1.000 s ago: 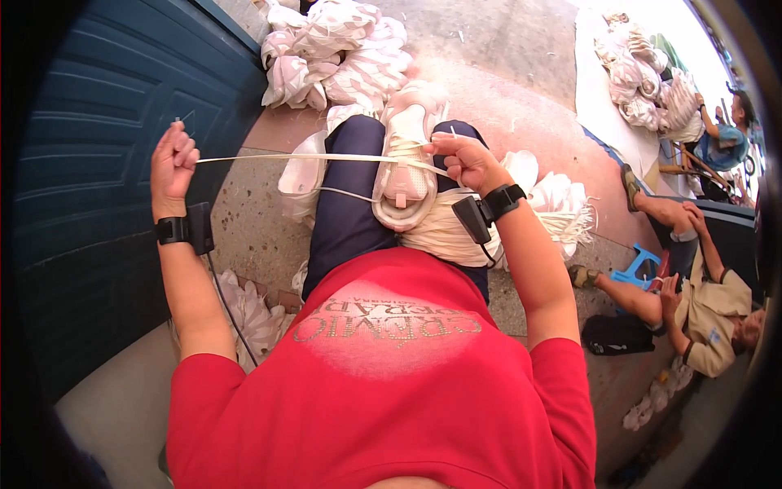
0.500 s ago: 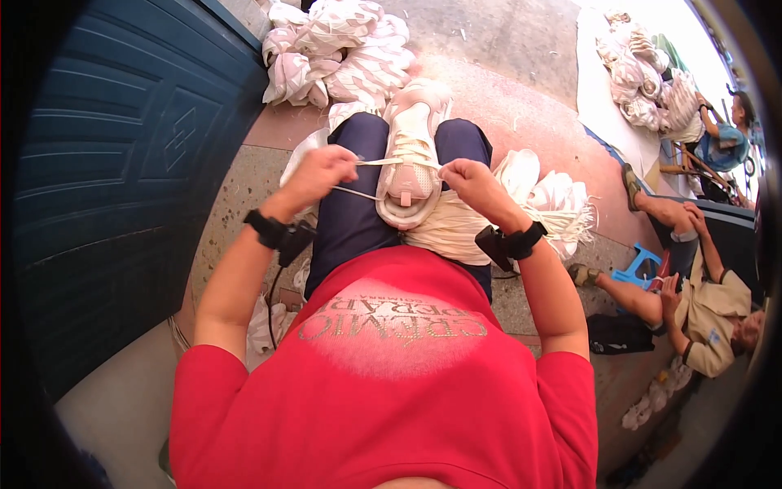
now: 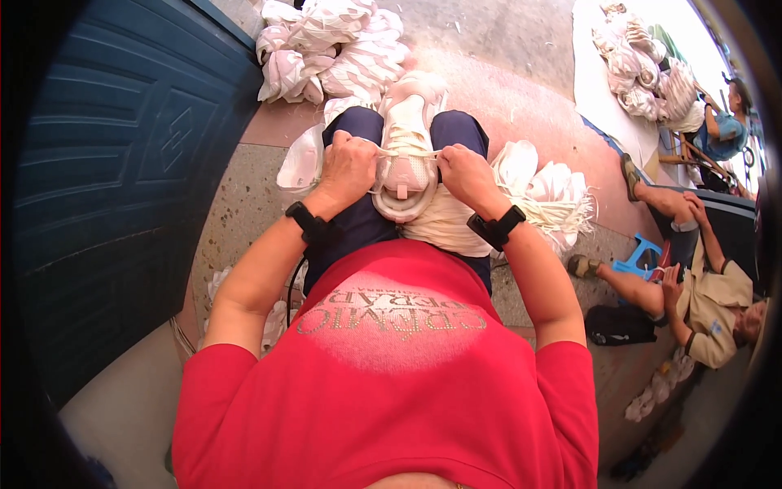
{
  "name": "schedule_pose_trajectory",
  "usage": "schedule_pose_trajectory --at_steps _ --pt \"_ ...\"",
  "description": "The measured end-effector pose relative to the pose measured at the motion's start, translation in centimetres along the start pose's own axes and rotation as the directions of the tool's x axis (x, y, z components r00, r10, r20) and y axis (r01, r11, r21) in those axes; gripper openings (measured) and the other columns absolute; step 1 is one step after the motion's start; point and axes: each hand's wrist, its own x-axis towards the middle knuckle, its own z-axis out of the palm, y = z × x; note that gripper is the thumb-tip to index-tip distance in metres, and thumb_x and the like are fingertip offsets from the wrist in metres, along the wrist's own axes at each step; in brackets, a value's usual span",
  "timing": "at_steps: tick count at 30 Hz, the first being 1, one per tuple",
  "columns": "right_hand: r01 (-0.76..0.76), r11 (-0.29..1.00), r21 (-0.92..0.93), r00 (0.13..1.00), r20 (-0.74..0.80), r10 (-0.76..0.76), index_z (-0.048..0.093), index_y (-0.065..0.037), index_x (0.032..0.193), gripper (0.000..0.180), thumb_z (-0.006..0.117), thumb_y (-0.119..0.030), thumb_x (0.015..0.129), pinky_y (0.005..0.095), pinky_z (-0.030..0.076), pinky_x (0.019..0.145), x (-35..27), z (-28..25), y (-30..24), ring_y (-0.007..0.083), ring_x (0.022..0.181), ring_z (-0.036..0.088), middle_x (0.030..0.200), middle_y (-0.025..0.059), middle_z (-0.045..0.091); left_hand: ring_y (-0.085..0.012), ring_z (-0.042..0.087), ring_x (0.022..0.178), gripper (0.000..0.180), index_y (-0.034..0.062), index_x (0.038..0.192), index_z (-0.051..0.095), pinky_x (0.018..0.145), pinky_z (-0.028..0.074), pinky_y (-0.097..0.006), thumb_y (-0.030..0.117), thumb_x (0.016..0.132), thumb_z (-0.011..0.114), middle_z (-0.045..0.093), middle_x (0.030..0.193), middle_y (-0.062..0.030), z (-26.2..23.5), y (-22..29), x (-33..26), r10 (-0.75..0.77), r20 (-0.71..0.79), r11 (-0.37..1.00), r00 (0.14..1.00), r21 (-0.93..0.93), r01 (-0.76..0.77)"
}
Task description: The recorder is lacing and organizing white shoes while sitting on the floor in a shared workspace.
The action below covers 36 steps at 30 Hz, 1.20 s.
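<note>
A pale pink and white sneaker (image 3: 405, 175) rests between my thighs, its toe pointing away from me. Cream shoelaces (image 3: 410, 145) cross its upper. At the shoe's left edge my left hand (image 3: 350, 165) is closed, pinching a lace close to the eyelets. My right hand (image 3: 463, 169) is closed on a lace at the right edge, with a short stretch of it running to the shoe. Under and beside the sneaker, a bundle of cream laces (image 3: 450, 222) lies against my right thigh.
Piles of pink and white shoes lie ahead on the left (image 3: 330, 53) and at the far right (image 3: 639, 69). More laced shoes (image 3: 544, 191) sit by my right knee. A blue door (image 3: 151, 155) stands close on my left. A person in beige (image 3: 700, 306) sits at right near a blue stool (image 3: 639, 257).
My left hand has come in from the left to the shoe's side, and the stretched lace there is shorter. My right hand has stayed near the shoe's right edge.
</note>
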Motion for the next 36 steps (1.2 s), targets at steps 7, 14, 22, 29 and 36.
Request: schedule_pose_trajectory --at_steps 7,14,22,29,36 --pt "0.178 0.955 -0.236 0.984 0.043 -0.172 0.057 -0.002 0.072 0.009 0.05 -0.006 0.074 0.0372 0.048 0.062 0.4 -0.2 -0.5 0.0294 0.071 0.06 0.073 0.0146 0.058 -0.0275 0.05 0.076 0.007 0.0055 0.067 0.059 0.065 0.042 -0.039 0.009 0.072 0.055 0.057 0.069 -0.0081 0.0 0.2 0.0 0.047 0.007 0.995 0.999 0.087 -0.048" --pt "0.355 0.816 -0.456 0.934 0.134 -0.331 0.058 -0.007 0.068 0.008 0.052 -0.008 0.072 0.033 0.048 0.053 0.9 0.8 -1.7 0.0215 0.062 0.061 0.066 0.0093 0.06 -0.0251 0.047 0.076 0.001 0.0061 0.063 0.055 0.066 0.038 -0.036 0.005 0.064 0.054 0.052 0.068 -0.0064 -0.4 1.8 1.0 0.179 0.011 0.961 0.984 0.214 -0.177" --pt "0.292 0.833 -0.469 0.954 0.078 -0.291 0.057 -0.01 0.066 0.008 0.051 -0.009 0.073 0.0331 0.043 0.055 0.5 1.1 -1.2 0.0197 0.062 0.061 0.065 0.0056 0.06 -0.0219 0.048 0.081 0.006 0.0065 0.068 0.058 0.068 0.037 -0.034 0.01 0.067 0.054 0.054 0.072 -0.0046 -1.1 1.9 1.5 0.223 0.228 0.906 0.948 0.31 -0.287" --pt "0.217 0.855 -0.471 0.972 0.021 -0.235 0.058 -0.009 0.069 0.006 0.054 -0.012 0.071 0.0345 0.04 0.06 0.1 0.9 -1.3 0.0199 0.07 0.059 0.068 0.0051 0.06 -0.023 0.049 0.078 0.007 0.007 0.069 0.06 0.067 0.038 -0.034 0.014 0.068 0.058 0.057 0.072 -0.0047 0.8 1.6 1.2 0.143 0.145 0.937 0.979 0.299 -0.182" --pt "0.098 0.889 -0.447 0.981 -0.106 -0.161 0.062 -0.008 0.072 0.018 0.058 -0.025 0.076 0.0353 0.033 0.069 -1.0 -0.2 -2.3 0.021 0.08 0.048 0.075 0.0053 0.054 -0.0257 0.049 0.078 0.021 0.0047 0.076 0.061 0.068 0.039 -0.037 0.024 0.07 0.066 0.059 0.073 -0.0083 -0.6 3.0 -1.3 -0.006 0.024 0.981 1.0 0.195 0.001"
